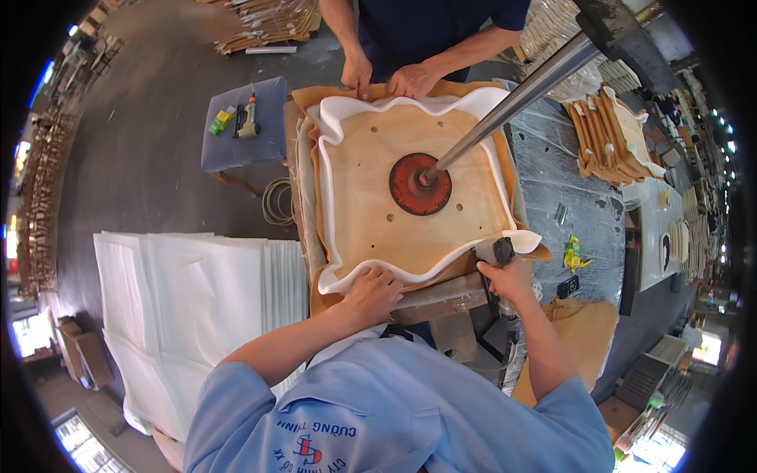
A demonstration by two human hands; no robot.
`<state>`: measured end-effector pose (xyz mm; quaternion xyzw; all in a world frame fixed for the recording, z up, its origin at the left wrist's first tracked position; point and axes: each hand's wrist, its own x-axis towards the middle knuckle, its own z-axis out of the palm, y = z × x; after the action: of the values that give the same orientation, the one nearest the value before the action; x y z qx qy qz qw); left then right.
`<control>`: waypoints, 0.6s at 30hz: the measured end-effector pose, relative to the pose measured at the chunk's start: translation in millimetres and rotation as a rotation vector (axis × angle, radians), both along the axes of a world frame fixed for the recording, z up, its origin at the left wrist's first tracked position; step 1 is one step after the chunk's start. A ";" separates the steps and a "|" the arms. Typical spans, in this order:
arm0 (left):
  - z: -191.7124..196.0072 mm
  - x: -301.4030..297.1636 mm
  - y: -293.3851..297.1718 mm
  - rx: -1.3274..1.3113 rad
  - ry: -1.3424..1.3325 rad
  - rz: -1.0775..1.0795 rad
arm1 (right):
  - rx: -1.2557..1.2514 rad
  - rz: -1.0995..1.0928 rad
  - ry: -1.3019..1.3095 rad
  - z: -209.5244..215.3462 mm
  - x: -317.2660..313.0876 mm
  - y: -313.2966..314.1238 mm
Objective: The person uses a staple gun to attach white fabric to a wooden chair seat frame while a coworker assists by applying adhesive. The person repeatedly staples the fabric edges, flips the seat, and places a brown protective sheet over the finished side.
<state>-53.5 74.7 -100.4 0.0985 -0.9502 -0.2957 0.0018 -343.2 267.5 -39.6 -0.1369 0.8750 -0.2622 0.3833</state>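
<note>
A square plywood seat board point(355, 173) lies face up, its rim wrapped by wavy white foam point(331, 213) with tan cover material point(315, 158) outside it. At the near left edge, the fingers of my left hand point(372, 296) are curled over the foam and cover. My right hand point(511, 280) is closed round a staple gun point(497, 251), whose dark head is at the near right corner of the seat. A round red press plate point(406, 189) on a slanting metal rod point(512, 102) bears down on the board's middle.
Across the seat, a co-worker's two hands point(412, 80) touch the far edge. On the left are a blue padded stool point(244, 130) bearing another staple gun point(251, 118) and stacked white foam sheets point(189, 292). To the right, a plastic-covered table point(552, 205) carries a green-yellow box point(573, 252).
</note>
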 end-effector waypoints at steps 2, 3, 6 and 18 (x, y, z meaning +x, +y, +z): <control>-6.7 -5.5 -14.7 0.051 -0.042 -0.033 | 0.008 0.015 0.029 1.6 0.4 -2.4; -6.5 -9.0 -21.0 0.080 -0.064 -0.052 | -0.003 0.001 0.038 3.1 2.0 -2.5; -3.9 -5.9 -34.4 0.047 -0.014 -0.125 | -0.010 -0.018 0.069 10.4 8.5 -5.3; -33.4 -19.2 -52.9 0.093 0.262 0.004 | -0.173 -0.149 -0.045 17.1 56.6 15.7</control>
<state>-72.7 21.8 -133.7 0.0607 -0.9268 -0.3499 0.1219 -286.6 283.2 -22.6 -0.0982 0.8480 -0.3675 0.3690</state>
